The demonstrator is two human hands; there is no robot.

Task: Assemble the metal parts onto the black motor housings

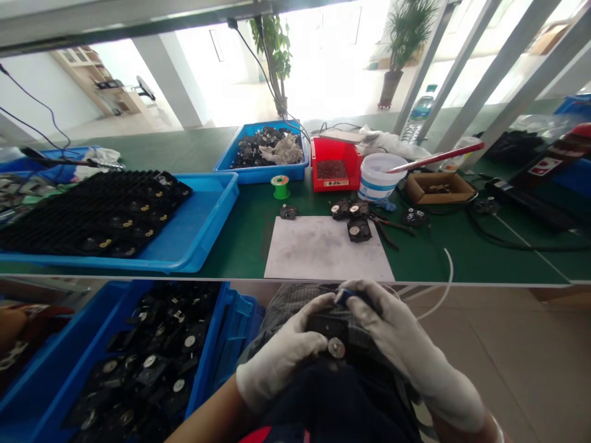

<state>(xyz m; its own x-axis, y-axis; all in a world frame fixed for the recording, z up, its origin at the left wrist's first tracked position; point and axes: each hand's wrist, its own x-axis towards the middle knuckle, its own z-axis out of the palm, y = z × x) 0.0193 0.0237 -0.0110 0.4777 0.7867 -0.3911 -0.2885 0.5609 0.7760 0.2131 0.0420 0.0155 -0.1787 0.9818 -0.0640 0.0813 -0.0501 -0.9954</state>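
Observation:
Over my lap, my left hand [286, 354], in a white glove, is closed on the edge of a black plastic part [327, 326] with a round silver disc [337, 348] on its face. My right hand [394, 335], also gloved in white, has its fingers curled at the far side of that part. A small dark-blue object [342, 297] shows between its fingers; its kind cannot be made out. Beyond the hands, a smudged white sheet [318, 249] lies on the green bench. Similar black parts [359, 231] sit on and behind its far right corner, beside black-handled pliers [388, 229].
A blue tray [215, 209] holds rows of black parts at left. Below it stands a blue crate [203, 363] of black parts. Behind the sheet are a green spool [281, 187], a red bin [336, 166], a white tub [376, 178] and a cardboard box [431, 195].

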